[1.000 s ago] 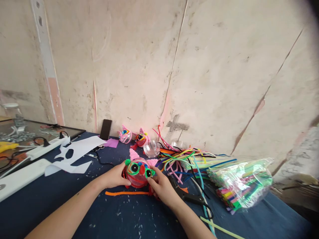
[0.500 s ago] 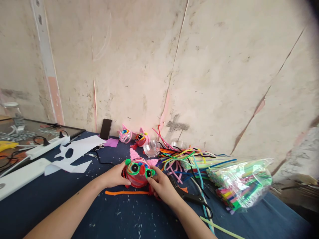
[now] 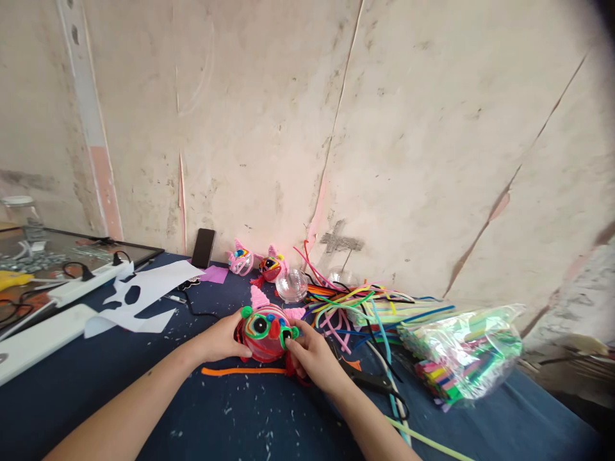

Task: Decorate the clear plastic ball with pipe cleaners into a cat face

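Observation:
Between my two hands sits a round pipe-cleaner animal ball (image 3: 265,347) with pink pointed ears, green-rimmed black eyes and a red nose. My left hand (image 3: 223,337) grips its left side, thumb at the lower front. On its right side, my right hand (image 3: 312,358) pinches near the right eye with thumb and fingers; some fingers are hidden behind the ball. An orange pipe cleaner (image 3: 243,371) lies on the cloth just in front of the ball. By my right wrist is a black-handled tool, probably a glue gun (image 3: 372,382), partly covered by my hand.
Two similar animal balls (image 3: 271,267) and a clear plastic ball shell (image 3: 291,286) stand near the wall. Loose pipe cleaners (image 3: 355,307) and a plastic bag (image 3: 480,352) of more lie right. Cut white paper (image 3: 158,288), a phone (image 3: 204,248) and a power strip (image 3: 91,285) are left.
My right thumb and fingers have shifted slightly up over the ball's right eye, covering more of it. My left hand keeps its grip, and the ball stays in place.

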Demonstrator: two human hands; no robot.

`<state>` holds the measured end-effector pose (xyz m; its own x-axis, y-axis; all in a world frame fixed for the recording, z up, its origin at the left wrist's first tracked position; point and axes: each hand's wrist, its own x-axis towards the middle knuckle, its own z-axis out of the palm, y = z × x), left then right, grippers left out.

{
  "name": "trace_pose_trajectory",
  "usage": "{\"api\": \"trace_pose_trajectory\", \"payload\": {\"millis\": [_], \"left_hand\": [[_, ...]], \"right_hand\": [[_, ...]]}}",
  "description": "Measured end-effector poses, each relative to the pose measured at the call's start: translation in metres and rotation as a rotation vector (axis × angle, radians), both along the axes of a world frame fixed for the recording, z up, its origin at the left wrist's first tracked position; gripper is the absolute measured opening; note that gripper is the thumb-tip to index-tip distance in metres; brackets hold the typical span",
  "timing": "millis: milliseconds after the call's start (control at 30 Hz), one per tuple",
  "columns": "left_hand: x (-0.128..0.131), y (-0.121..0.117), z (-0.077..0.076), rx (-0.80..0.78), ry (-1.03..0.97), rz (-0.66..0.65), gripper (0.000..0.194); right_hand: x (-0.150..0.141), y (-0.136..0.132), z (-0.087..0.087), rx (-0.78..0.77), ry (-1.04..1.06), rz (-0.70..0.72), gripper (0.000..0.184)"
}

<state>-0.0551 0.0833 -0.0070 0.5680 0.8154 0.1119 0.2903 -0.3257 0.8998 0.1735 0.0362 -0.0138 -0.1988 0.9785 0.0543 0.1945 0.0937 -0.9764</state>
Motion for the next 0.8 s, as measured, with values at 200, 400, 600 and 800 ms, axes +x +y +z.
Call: {"api": "trace_pose_trajectory", "payload": {"millis": [200,400,600,800], "left_hand": [[-0.0007,0.0016,-0.0017,0.024,0.005,-0.007,0.069],[-0.0011,0.0031,-0.0046,0.025,-0.012,-0.014,0.069],[-0.0012,0.0033,-0.0048,0.040,-0.008,-0.017,0.068],[-0.0011,0.0025,-0.0045,0.043,0.006,-0.004,0.066]], "right_hand": [[0.0005,0.0004,-0.0003,0.004,-0.002,0.001,0.048],[0.0001,-0.0001,0.0005,0.000,0.005,-0.002,0.047],[0.0004,0.0006,-0.0008,0.008,0.021,0.006,0.047],[-0.0002,-0.0006,0.0014,0.005,0.020,0.001,0.046]]}}
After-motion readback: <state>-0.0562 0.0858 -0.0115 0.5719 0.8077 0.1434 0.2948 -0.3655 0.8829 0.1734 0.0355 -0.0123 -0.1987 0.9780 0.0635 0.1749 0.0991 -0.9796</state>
